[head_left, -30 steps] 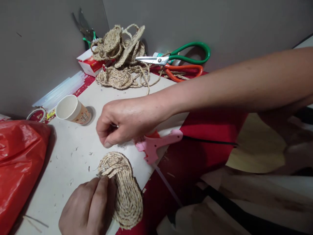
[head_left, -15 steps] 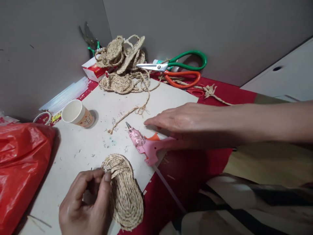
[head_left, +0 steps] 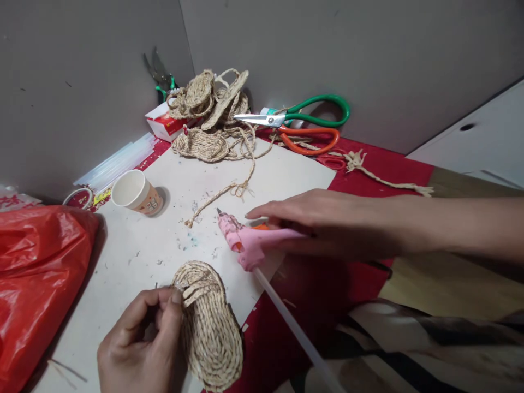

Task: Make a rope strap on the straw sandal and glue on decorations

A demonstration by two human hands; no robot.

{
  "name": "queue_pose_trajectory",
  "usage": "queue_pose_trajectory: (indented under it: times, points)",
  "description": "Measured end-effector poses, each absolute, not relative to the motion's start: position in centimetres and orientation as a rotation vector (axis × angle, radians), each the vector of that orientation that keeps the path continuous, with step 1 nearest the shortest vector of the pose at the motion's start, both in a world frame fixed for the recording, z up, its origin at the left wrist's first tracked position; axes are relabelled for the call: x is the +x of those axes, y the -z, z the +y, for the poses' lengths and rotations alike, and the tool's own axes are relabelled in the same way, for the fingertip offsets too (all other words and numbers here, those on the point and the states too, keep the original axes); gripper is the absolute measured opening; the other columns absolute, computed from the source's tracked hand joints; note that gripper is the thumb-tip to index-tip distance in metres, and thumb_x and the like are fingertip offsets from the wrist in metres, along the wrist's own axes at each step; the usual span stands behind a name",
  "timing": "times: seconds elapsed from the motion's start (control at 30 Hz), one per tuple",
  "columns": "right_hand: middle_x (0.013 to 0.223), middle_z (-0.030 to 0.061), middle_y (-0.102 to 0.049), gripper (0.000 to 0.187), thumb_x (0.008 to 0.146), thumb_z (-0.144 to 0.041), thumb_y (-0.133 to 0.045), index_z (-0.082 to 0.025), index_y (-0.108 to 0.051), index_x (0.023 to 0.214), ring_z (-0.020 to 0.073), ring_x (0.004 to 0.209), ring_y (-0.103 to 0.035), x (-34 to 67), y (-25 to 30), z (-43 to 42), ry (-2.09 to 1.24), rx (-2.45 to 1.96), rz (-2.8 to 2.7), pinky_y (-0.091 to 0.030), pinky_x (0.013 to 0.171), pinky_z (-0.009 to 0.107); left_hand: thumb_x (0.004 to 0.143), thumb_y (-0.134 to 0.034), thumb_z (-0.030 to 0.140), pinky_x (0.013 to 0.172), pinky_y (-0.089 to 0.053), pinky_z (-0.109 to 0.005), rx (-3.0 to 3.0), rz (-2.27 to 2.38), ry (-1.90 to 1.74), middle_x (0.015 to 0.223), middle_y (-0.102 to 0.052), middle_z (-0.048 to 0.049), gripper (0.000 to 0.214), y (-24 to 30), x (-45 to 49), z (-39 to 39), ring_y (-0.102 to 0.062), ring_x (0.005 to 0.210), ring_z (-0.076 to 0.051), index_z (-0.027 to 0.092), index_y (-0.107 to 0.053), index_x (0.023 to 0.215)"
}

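Observation:
My left hand (head_left: 141, 338) pinches thumb and finger together at the upper left edge of a small woven straw slipper (head_left: 215, 333), near its strap. A small shiny bit shows at the fingertips, too small to name. The slipper's sole lies at the front edge of the white board. To the right, my right hand (head_left: 295, 210) is on the handle of a pink glue gun (head_left: 249, 248), its index finger stretched forward above the orange trigger. The lower fingers are mostly hidden. A long clear glue stick (head_left: 295, 322) trails from the gun toward my lap.
A paper cup (head_left: 137, 194) stands on the white board (head_left: 164, 245). Behind are straw braid pieces (head_left: 200, 144), large scissors (head_left: 303, 120), a red-and-white box (head_left: 166, 124), pruning shears (head_left: 159, 73) and glue sticks (head_left: 118, 158). A red plastic bag (head_left: 45, 273) lies at left.
The glue gun has turned in my right hand, and its glue stick now stretches further toward me. My left hand keeps its pinch on the slipper. The whole view has shifted slightly.

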State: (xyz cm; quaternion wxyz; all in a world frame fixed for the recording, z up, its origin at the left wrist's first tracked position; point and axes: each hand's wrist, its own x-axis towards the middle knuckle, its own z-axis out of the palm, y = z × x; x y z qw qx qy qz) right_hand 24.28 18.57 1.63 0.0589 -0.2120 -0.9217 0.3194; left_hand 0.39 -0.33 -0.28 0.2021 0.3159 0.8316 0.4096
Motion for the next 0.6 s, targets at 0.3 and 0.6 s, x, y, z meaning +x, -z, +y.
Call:
queue_pose_trajectory:
  times: [0.3, 0.6]
  points:
    - [0.084, 0.0026, -0.058, 0.037, 0.087, -0.047, -0.055, -0.014, -0.057, 0.103, 0.0108, 0.072, -0.059, 24.5, -3.5, 19.1, -1.876, -0.731, -2.09, -0.048, 0.063, 0.021, 0.062, -0.08, 0.052, 0.043, -0.045, -0.02, 0.584, 2.193, -1.195, 0.063, -0.068, -0.0021, 0.038, 0.2, -0.8, -0.5, -0.057, 0.054, -0.014, 0.019, -0.068, 0.077]
    - [0.083, 0.0033, -0.06, 0.036, 0.094, -0.033, -0.049, -0.016, -0.059, 0.124, 0.0124, 0.083, -0.059, 20.8, -4.9, 18.3, -1.628, -0.302, -2.731, -0.048, 0.075, 0.021, 0.073, -0.072, 0.046, 0.04, -0.043, -0.018, 1.042, 2.441, -1.238, 0.067, -0.07, 0.0015, 0.029, -0.1, -3.5, -0.7, -0.059, 0.049, -0.012, 0.021, -0.071, 0.087]
